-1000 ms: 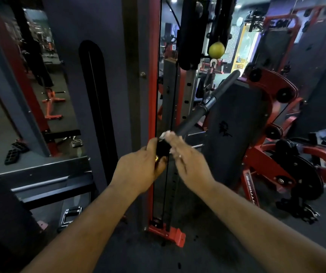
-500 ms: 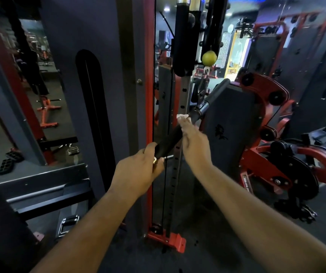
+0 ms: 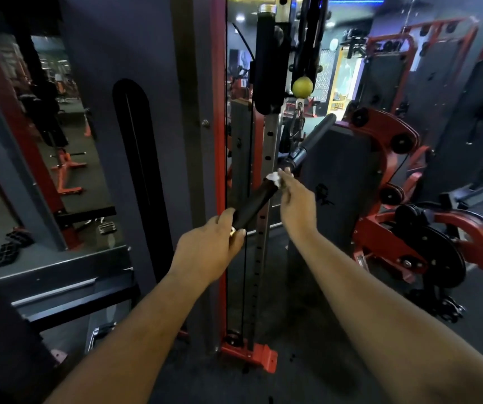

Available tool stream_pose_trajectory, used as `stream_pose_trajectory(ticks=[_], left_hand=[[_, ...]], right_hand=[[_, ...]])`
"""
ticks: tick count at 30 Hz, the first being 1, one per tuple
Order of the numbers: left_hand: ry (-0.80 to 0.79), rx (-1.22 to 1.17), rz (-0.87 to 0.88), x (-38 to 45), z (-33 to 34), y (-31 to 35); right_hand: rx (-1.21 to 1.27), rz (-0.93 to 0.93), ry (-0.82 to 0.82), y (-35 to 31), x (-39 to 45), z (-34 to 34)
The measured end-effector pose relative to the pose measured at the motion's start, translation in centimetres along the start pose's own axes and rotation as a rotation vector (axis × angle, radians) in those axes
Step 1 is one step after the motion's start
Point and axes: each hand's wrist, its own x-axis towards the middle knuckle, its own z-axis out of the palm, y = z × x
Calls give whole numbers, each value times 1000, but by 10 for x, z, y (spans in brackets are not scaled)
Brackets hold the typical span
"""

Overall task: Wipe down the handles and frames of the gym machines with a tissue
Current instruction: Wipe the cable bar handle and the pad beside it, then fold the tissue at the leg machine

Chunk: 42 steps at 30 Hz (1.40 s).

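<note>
Wiping the cable bar, mid-length.

Left hand [image 3: 208, 252] grips the near end of the bar [image 3: 278, 182]; right hand [image 3: 294, 196] pinches a white tissue [image 3: 273, 179] against its middle. Bar's long axis climbs up and right, away from both hands toward the yellow ball stopper [image 3: 302, 86]; right hand is nearer the far, likely unwiped half.

Single head view, looking forward and down along both forearms, close to cable machine upright [image 3: 266, 228].

The bar [image 3: 256, 201] has matt black rubber-like grips and a glossy metal middle; the tissue [image 3: 273, 178] is crumpled white paper.
</note>
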Motion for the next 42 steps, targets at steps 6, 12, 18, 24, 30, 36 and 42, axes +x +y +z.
stream_pose_trajectory(ticks=[6,12,18,24,30,36,42], left_hand=[[47,-32,-24,-1,3,-10],[19,-273,-90,-4,13,-22],[31,-712,-241,-12,36,-6],[-186,-803,-277,-33,92,36],[-373,-523,-28,-34,114,112],[-481,-393,79,-25,128,225],[-543,-312,228,-28,143,354]], right_hand=[[136,-75,-138,-23,-79,10],[286,142,-104,-1,-118,18],[662,604,17,21,-144,1],[711,734,41,55,-165,-42],[276,666,-42,120,-173,-109],[138,646,20,170,-183,-204],[-53,642,-34,228,-197,-309]])
